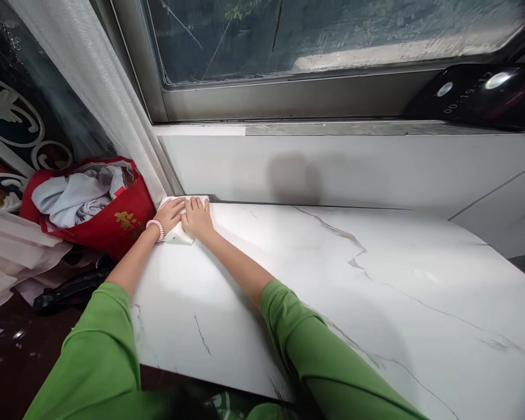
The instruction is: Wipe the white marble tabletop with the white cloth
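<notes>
My left hand (170, 213), with a pink beaded bracelet on its wrist, lies flat on a folded white cloth (179, 234) at the far left corner of the marble-patterned table (262, 280). Right beside it, my right hand (196, 217) also presses flat on the cloth, its fingers stretched toward the wall. Both palms face down and cover much of the cloth. Whether it is fabric or paper, I cannot tell.
A red bag (109, 224) filled with pale clothing (81, 189) stands against the table's left edge. Close behind it hangs a white curtain (100, 76). A white wall and a window frame (262, 100) border the back. A dark phone-like device (485, 96) shows at upper right.
</notes>
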Available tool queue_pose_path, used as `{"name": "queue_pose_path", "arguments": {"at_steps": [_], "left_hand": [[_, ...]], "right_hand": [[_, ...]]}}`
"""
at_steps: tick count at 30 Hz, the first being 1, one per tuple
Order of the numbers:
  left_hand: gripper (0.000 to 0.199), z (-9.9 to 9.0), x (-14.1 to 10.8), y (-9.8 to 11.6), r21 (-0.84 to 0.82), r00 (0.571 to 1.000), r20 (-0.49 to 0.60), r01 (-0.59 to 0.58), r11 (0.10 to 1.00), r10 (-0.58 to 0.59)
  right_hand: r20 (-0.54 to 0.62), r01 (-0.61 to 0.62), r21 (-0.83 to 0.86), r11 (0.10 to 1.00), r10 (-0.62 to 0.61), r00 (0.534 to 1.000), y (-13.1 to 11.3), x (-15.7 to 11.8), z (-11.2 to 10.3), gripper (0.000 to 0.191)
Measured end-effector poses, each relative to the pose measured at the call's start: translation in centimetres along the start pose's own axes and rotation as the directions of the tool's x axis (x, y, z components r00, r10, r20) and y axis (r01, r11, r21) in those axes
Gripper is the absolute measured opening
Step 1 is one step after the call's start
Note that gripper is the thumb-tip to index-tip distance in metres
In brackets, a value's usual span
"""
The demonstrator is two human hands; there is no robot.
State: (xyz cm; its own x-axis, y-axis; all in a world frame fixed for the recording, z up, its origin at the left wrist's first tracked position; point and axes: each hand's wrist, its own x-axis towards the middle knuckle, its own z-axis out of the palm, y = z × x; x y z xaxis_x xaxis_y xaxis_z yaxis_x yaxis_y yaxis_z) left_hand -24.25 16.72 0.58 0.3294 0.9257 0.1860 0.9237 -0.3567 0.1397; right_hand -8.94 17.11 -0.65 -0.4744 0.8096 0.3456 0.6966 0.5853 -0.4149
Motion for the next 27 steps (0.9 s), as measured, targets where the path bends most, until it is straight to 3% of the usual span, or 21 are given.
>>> {"name": "queue_pose_path", "arguments": {"at_steps": [7, 12, 16, 22, 27], "left_hand": [[0.043, 0.0, -2.0, 1.4, 0.036, 0.999, -0.004, 0.050, 0.998, -0.050], [0.044, 0.0, -6.3, 3.8, 0.072, 1.000, -0.016, -0.001, 0.997, 0.002], [0.046, -0.3, -11.3, 7.1, 0.150, 0.998, -0.059, 0.025, 0.988, -0.016], [0.046, -1.1, -18.7, 14.0, 0.248, 0.991, -0.120, 0.082, 0.965, -0.053], [0.053, -1.3, -22.3, 18.1, 0.241, 0.985, -0.138, 0.134, 0.961, -0.102]], "right_hand": [[0.011, 0.052, -0.011, 0.999, -0.052, 0.999, -0.2, -1.4, -0.4, 0.048], [0.037, 0.148, -0.023, 0.989, -0.147, 0.988, -1.1, -5.3, -1.6, 0.051], [0.052, 0.263, -0.016, 0.965, -0.262, 0.964, -2.5, -9.1, -2.7, 0.053], [0.065, 0.403, 0.093, 0.910, -0.410, 0.910, -4.6, -15.3, -4.6, 0.053], [0.115, 0.463, 0.155, 0.873, -0.481, 0.869, -5.3, -18.8, -6.4, 0.055]]}}
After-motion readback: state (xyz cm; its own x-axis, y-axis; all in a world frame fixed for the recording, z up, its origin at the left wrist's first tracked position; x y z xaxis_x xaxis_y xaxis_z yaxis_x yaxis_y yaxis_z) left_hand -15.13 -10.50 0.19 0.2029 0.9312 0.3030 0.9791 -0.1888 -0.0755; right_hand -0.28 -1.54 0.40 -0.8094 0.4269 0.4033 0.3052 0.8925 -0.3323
